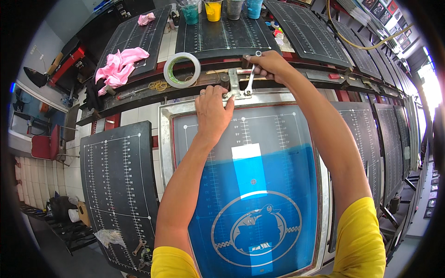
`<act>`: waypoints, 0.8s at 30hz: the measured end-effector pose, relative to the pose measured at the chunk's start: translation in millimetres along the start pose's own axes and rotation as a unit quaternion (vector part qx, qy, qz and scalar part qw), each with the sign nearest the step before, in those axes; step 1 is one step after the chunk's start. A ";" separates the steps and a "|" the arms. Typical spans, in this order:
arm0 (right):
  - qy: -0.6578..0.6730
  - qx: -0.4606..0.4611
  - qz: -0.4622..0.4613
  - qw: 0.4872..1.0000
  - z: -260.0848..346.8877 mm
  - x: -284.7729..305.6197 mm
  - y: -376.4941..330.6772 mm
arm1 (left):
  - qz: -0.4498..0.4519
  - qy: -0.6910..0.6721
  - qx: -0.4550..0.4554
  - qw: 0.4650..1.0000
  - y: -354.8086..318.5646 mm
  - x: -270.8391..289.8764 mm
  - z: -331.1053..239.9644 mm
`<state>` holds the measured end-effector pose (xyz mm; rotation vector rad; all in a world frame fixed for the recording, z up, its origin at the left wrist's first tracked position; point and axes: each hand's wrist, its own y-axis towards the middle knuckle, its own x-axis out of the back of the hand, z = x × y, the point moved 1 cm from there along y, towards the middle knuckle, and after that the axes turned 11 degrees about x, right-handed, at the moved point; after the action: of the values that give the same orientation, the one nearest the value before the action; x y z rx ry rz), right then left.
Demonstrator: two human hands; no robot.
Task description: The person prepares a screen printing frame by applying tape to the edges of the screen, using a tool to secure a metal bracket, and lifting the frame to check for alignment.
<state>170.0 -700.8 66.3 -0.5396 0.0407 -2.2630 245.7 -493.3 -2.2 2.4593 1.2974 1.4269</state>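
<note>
A metal-framed printing screen (165,139) with blue mesh and a round emblem design lies in front of me. My left hand (212,107) presses on the top edge of the frame, fingers at a metal clamp bracket (233,83). My right hand (270,64) grips a metal wrench (251,79) set on the clamp at the dark rail (139,95) above the screen.
A roll of tape (182,69), rubber bands (160,85) and a pink cloth (119,67) lie by the rail. Cups of ink (213,10) stand on a far black platen. More black platens (118,185) flank the screen. A yellow hose (352,44) hangs at right.
</note>
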 end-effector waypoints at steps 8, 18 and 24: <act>0.071 -0.039 -0.030 0.996 -46.8 33.1 -60.7 | -0.012 -0.015 -0.012 1.000 0.6 -0.1 3.6; -0.085 0.014 -0.014 0.996 -63.3 -28.4 -147.1 | -0.010 -0.010 -0.002 1.000 -1.2 3.0 2.8; 0.192 -0.053 0.128 0.972 -36.2 -72.6 -141.7 | -0.003 -0.019 -0.006 1.000 0.4 0.0 -3.2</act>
<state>99.7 -556.9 34.7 -0.1332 0.4057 -2.0859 243.6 -494.7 -0.2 2.4592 1.2838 1.3744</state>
